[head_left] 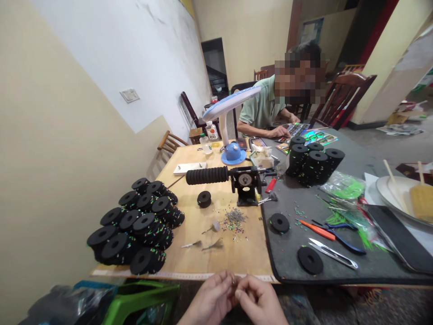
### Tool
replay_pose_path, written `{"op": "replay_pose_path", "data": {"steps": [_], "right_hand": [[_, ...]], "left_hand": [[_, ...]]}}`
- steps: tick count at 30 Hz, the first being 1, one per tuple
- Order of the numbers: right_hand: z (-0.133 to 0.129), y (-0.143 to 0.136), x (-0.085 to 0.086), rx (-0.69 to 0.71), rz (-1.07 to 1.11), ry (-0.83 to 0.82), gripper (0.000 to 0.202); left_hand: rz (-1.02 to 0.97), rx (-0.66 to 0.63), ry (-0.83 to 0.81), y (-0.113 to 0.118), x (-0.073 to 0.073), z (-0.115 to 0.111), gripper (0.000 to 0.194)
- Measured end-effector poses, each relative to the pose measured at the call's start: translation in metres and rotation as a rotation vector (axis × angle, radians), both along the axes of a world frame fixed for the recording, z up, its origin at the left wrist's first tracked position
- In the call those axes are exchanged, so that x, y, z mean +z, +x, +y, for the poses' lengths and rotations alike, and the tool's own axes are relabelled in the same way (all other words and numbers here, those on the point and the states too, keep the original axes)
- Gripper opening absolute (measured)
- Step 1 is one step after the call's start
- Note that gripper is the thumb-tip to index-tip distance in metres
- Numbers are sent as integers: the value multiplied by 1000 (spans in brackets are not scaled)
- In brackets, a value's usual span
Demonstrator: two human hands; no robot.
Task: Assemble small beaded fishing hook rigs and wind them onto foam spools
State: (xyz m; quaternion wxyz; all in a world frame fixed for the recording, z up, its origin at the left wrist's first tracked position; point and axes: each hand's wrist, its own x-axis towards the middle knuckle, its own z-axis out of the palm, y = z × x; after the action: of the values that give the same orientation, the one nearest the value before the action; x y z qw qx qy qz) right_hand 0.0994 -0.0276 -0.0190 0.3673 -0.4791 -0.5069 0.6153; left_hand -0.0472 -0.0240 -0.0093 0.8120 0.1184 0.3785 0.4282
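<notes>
Cream and white walls [101,54] stand to the left of and behind the surface [245,257], which is pale wood on the left and carries a dark grey mat [284,262] on the right. Across it a person in a pale green shirt [262,106] bends over glossy sheets [320,136], their print too small to read. Stacked black foam spools [145,223], flecked with colour, crowd the left edge, and a plate [389,187] juts in at the right. Bare wood lies open between the spools and the mat, towards the near edge, where a white strip [182,275] bears illegible marks. A blue-and-white lamp [223,131] rises behind a black winder [248,185] with a ribbed roller. At the near edge, the left hand [214,295] and right hand [259,300] meet; the left fingers are pinched narrow on a tiny object [234,280], too small to identify, while I cannot tell whether the curled right fingers grip it too. A bottle label [212,133] shows an orange fruit and what looks like "100". Grey fanned bundles [213,244] lie near a heap of beads [235,219].
</notes>
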Motion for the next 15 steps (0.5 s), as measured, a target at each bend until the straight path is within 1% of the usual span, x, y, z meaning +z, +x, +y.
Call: {"op": "replay_pose_path", "data": {"steps": [9,15], "right_hand": [[-1,0,0,1,2,11,21],[0,0,-1,-10,-12,17,20]], "left_hand": [[23,-14,18,1,8,0,24],[8,12,-46,1,11,1,25]]}}
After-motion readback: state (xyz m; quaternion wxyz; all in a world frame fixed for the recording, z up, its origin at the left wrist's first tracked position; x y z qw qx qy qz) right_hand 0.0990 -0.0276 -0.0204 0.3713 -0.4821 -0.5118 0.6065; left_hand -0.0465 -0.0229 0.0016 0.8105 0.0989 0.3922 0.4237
